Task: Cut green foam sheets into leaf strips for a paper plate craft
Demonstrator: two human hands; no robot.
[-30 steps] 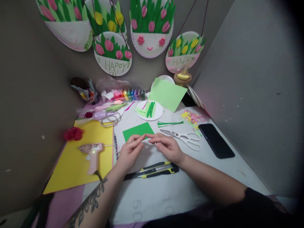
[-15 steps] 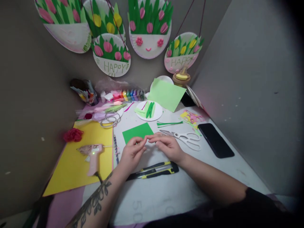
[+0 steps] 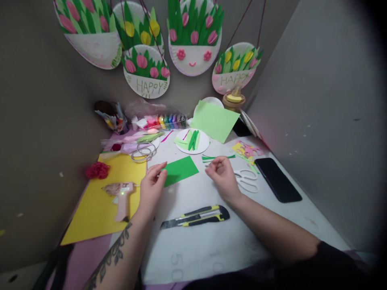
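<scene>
My left hand (image 3: pixel 152 184) is over the left edge of a dark green paper sheet (image 3: pixel 182 170). Its fingers point forward, with a gap between them and the thumb. To the right, my right hand (image 3: pixel 223 178) is closed, fingers curled toward the thumb; whatever may be in the pinch is hidden. Under and behind it lie white-handled scissors (image 3: pixel 247 180), their blades mostly covered. Thin green paper strips (image 3: pixel 226 156) lie just beyond. A black-and-yellow utility knife (image 3: pixel 196 216) rests on the table between my forearms.
At left, a pink glue gun (image 3: pixel 123 201) lies on yellow paper (image 3: pixel 87 221). A paper plate (image 3: pixel 203 149) holds green cutouts, with light green paper (image 3: pixel 216 121) behind it. A black phone (image 3: pixel 278 181) is at right. Decorated plates (image 3: pixel 195 60) hang on the wall.
My hands, touching at the fingertips before, have separated. The left moved left to the green sheet's edge; the right closed over the scissors' blades. The view shifted slightly.
</scene>
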